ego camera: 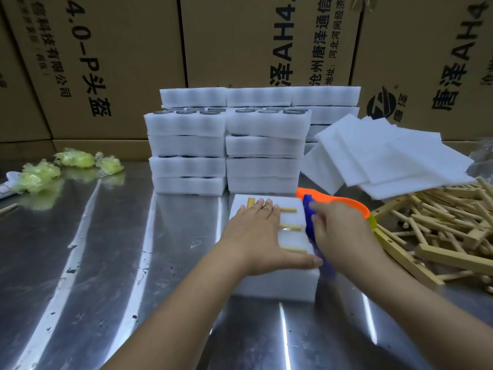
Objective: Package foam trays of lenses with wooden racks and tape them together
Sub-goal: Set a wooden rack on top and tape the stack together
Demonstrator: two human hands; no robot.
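Observation:
A white foam tray block (277,285) lies on the steel table right in front of me, with a wooden rack (289,227) on top; its rungs show past my fingers. My left hand (262,236) lies flat on the rack, fingers spread, pressing it down. My right hand (344,233) grips a blue and orange tape dispenser (346,202) at the block's right edge, its blue part running down the block's right side. A strip of clear tape seems to cross the middle rung.
Stacks of white foam trays holding lenses (226,145) stand behind the block. Loose foam sheets (386,156) lean at the right over a heap of wooden racks (440,231). Crumpled yellow-green wrap (66,166) lies at the left. Cardboard boxes (133,62) wall the back.

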